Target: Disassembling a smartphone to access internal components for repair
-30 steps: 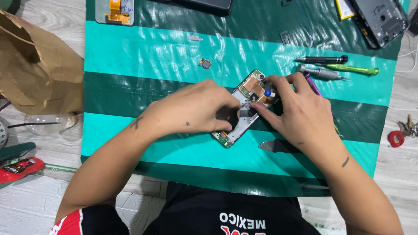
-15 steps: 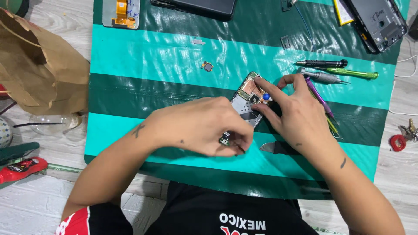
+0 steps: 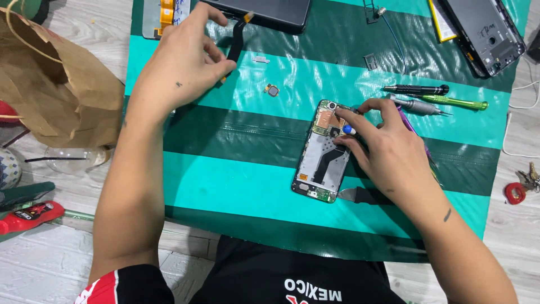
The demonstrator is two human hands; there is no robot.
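Note:
An opened phone frame (image 3: 322, 159) with its circuit board bared lies on the green striped mat (image 3: 236, 180). My right hand (image 3: 388, 147) rests on the phone's right edge and pinches a small blue-tipped tool (image 3: 347, 129) against the board near the top. My left hand (image 3: 183, 65) is up at the mat's far left and holds a black flex ribbon cable (image 3: 238, 35) between thumb and fingers, lifted off the mat.
Screwdrivers (image 3: 433, 97) lie right of the phone. A small square part (image 3: 272, 89), a dark phone back (image 3: 264, 10) and another open phone shell (image 3: 486, 36) sit further up. A brown paper bag (image 3: 53, 84) stands left; a red-handled tool (image 3: 31, 215) lies on the floor.
My left hand left the phone and moved up and to the left, carrying the black ribbon cable. My right hand stayed on the phone's upper part.

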